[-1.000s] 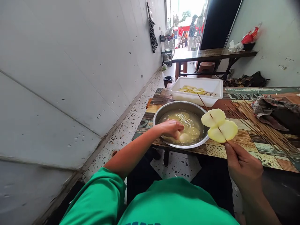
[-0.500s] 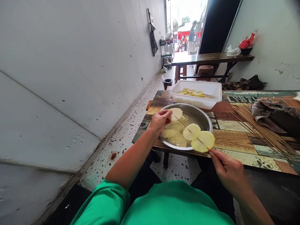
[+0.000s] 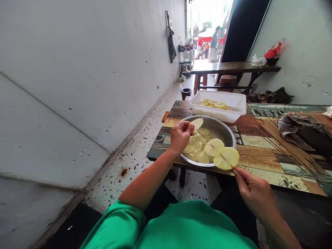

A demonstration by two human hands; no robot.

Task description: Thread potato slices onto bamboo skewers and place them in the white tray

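Above the basin (image 3: 229, 133), the left hand (image 3: 180, 136) pinches a slice (image 3: 197, 123), perhaps touching the skewer (image 3: 203, 136) clasped in the right hand (image 3: 255, 190).

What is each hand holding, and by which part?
Left hand: a pale slice, pinched by its left edge. Right hand: a skewer, gripped by the part just below its two threaded slices.

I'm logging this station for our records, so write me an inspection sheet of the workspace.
Surface: patchwork-patterned table
Job's things: metal basin with submerged slices; skewer through two slices; white tub with skewered slices
Clutter: loose sticks, crumpled cloth
Hands: left hand pinches a single slice; right hand grips the skewer's near end
Cables: nothing seen on the table
Surroundings: white wall, second table, bin
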